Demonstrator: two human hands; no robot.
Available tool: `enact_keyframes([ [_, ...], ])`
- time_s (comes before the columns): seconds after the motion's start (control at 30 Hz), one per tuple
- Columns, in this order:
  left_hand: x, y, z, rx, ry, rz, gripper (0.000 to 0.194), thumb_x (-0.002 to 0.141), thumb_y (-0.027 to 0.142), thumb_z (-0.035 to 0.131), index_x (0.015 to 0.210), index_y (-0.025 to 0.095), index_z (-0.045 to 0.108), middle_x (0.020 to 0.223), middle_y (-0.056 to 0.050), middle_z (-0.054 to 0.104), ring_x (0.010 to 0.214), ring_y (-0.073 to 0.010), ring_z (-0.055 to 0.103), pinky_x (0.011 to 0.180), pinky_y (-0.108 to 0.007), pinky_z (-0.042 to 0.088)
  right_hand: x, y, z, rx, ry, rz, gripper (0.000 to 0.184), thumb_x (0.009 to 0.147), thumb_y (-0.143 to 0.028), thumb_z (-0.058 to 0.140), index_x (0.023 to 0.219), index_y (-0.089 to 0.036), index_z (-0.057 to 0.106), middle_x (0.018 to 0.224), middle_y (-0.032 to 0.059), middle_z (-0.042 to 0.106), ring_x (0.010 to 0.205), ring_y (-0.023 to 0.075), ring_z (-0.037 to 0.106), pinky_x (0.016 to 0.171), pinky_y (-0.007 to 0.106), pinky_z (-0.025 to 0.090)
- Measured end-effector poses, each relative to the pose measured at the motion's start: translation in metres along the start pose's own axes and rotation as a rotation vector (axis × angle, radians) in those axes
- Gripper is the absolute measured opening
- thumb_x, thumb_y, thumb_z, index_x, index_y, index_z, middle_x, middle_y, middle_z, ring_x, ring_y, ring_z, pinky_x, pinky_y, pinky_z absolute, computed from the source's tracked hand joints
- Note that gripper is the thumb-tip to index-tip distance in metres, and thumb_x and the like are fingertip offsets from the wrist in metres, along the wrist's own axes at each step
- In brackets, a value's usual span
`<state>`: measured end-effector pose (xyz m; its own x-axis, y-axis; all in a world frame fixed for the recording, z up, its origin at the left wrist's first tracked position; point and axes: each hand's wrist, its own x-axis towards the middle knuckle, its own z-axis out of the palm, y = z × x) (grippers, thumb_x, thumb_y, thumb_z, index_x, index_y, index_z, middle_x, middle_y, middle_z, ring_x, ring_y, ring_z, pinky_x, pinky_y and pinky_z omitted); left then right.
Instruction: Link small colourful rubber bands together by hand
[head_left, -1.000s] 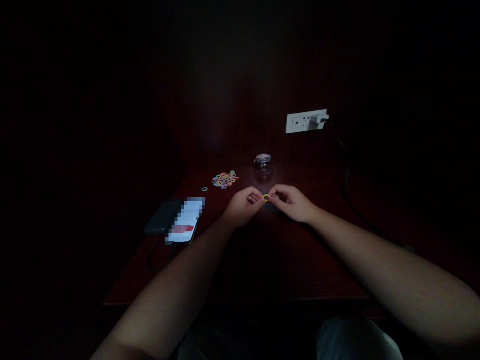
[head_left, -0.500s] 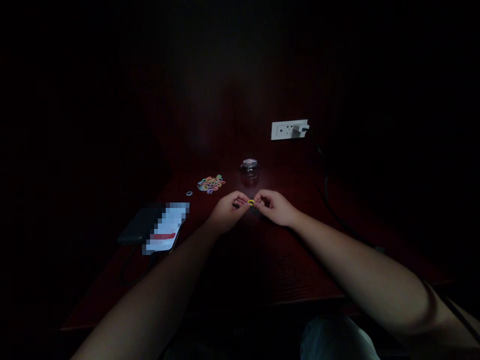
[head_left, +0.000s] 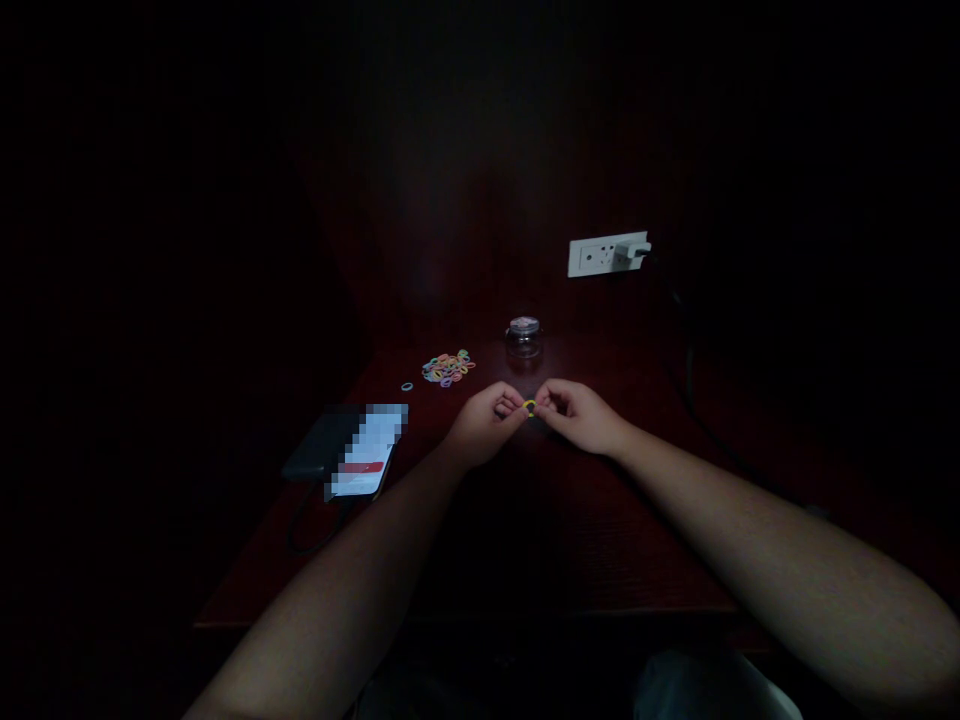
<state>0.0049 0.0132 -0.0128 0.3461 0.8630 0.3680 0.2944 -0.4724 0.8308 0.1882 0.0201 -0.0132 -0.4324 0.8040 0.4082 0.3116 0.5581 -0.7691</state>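
Observation:
My left hand and my right hand meet over the middle of a dark red wooden table. Both pinch a small yellow rubber band between their fingertips. Behind the hands lies a pile of several small coloured rubber bands. One single band lies apart to its left. A small clear glass jar stands just beyond my hands. The room is very dark.
A phone with a lit screen rests on a dark power bank at the table's left, with a cable looping off it. On the back wall sits a white socket with a plug, its dark cable running down the right side.
My hands hold the yellow band the same way throughout. Only the view has swung, left and then back right.

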Motion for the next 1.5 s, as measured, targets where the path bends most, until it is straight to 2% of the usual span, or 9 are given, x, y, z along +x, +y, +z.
enact_keyframes([
  [0.07, 0.0005, -0.0008, 0.0005, -0.027, 0.004, -0.015, 0.019, 0.076, 0.03, 0.062, 0.084, 0.014, 0.055, 0.076, -0.002, 0.059, 0.066, -0.0091, 0.053, 0.061, -0.021, 0.042, -0.0002, 0.0014, 0.0002, 0.038, 0.007, -0.019, 0.014, 0.077, -0.028, 0.058, 0.082, -0.016, 0.053, 0.067, -0.002, 0.05, 0.055, 0.0084, 0.042, 0.05, 0.021, 0.034],
  [0.17, 0.001, -0.0006, 0.0009, -0.063, 0.01, -0.036, 0.019, 0.076, 0.029, 0.063, 0.084, 0.013, 0.055, 0.076, -0.002, 0.06, 0.066, -0.0091, 0.054, 0.061, -0.021, 0.043, -0.001, 0.0037, 0.0004, 0.102, -0.007, -0.039, 0.027, 0.072, -0.025, 0.064, 0.094, -0.017, 0.05, 0.078, -0.0005, 0.055, 0.055, 0.0072, 0.044, 0.049, 0.02, 0.036],
  [0.27, 0.001, -0.0001, 0.0009, -0.067, 0.027, -0.041, 0.019, 0.076, 0.028, 0.063, 0.084, 0.013, 0.056, 0.077, -0.003, 0.06, 0.067, -0.0093, 0.054, 0.061, -0.021, 0.043, -0.0018, 0.004, 0.0003, 0.122, -0.033, -0.043, 0.033, 0.07, -0.022, 0.065, 0.098, -0.018, 0.048, 0.082, 0.0002, 0.055, 0.056, 0.0068, 0.045, 0.049, 0.019, 0.037],
  [0.53, 0.0016, -0.0019, 0.0004, -0.067, 0.044, -0.041, 0.02, 0.077, 0.028, 0.062, 0.087, 0.013, 0.056, 0.076, -0.003, 0.06, 0.068, -0.0094, 0.055, 0.061, -0.021, 0.043, -0.002, -0.0012, -0.0007, 0.123, -0.041, -0.042, 0.019, 0.075, -0.024, 0.061, 0.09, -0.016, 0.052, 0.074, -0.0005, 0.053, 0.056, 0.0072, 0.043, 0.05, 0.02, 0.036],
  [0.8, 0.0022, -0.0021, 0.0012, -0.063, 0.053, -0.035, 0.019, 0.077, 0.028, 0.062, 0.086, 0.012, 0.056, 0.074, -0.002, 0.059, 0.066, -0.0088, 0.054, 0.06, -0.02, 0.042, -0.0023, 0.0006, -0.0021, 0.098, -0.014, -0.054, 0.023, 0.075, -0.028, 0.063, 0.093, -0.016, 0.055, 0.073, -0.0004, 0.054, 0.055, 0.0078, 0.043, 0.05, 0.021, 0.036],
  [1.2, 0.0008, 0.0027, 0.0021, -0.076, 0.004, -0.034, 0.024, 0.069, 0.021, 0.068, 0.09, 0.012, 0.058, 0.079, -0.002, 0.06, 0.067, -0.0072, 0.053, 0.059, -0.019, 0.042, -0.0007, -0.0027, -0.0037, -0.006, 0.059, -0.014, 0.021, 0.076, -0.033, 0.062, 0.081, -0.013, 0.062, 0.061, -0.0009, 0.051, 0.054, 0.0096, 0.042, 0.051, 0.023, 0.034],
  [1.5, 0.0014, -0.0028, -0.0012, 0.002, -0.007, -0.024, 0.023, 0.076, 0.029, 0.063, 0.092, 0.013, 0.064, 0.083, -0.005, 0.065, 0.073, -0.0111, 0.058, 0.062, -0.021, 0.045, -0.0016, -0.0045, -0.0039, 0.007, 0.049, -0.013, 0.02, 0.077, -0.033, 0.061, 0.078, -0.013, 0.062, 0.061, 0.0, 0.053, 0.055, 0.0095, 0.043, 0.051, 0.022, 0.035],
])
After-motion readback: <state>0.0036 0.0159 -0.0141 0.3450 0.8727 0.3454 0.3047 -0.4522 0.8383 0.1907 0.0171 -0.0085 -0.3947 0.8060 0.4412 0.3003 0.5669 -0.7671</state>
